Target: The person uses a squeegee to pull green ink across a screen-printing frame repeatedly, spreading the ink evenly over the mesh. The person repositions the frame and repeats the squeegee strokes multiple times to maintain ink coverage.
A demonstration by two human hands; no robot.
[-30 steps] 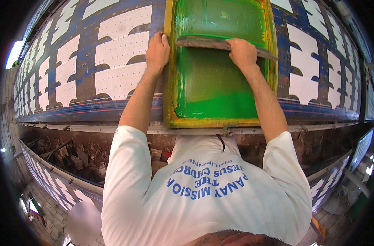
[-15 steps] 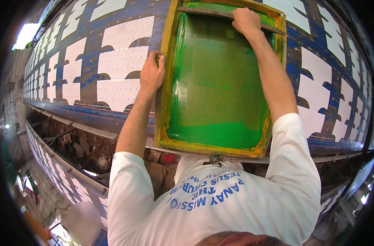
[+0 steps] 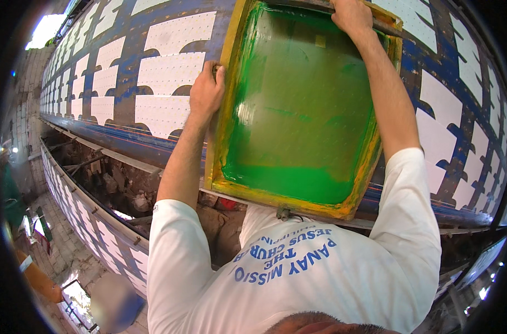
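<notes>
Head view: the left hand (image 3: 207, 89) clasps the frame (image 3: 253, 192), which lies on the table (image 3: 147, 146); the right hand (image 3: 353, 19) grips the squeegee (image 3: 386, 26) at the frame's far end. A loose left hold could let the frame skid, smearing ink (image 3: 298, 181).

The frame (image 3: 275, 197) lies on the desk (image 3: 126, 83), sheets (image 3: 172, 68) spread to its left and right. Across the frame's far end is the squeegee (image 3: 388, 28), the right hand (image 3: 353, 18) on it; the left hand (image 3: 206, 90) is at the frame's left side.
</notes>
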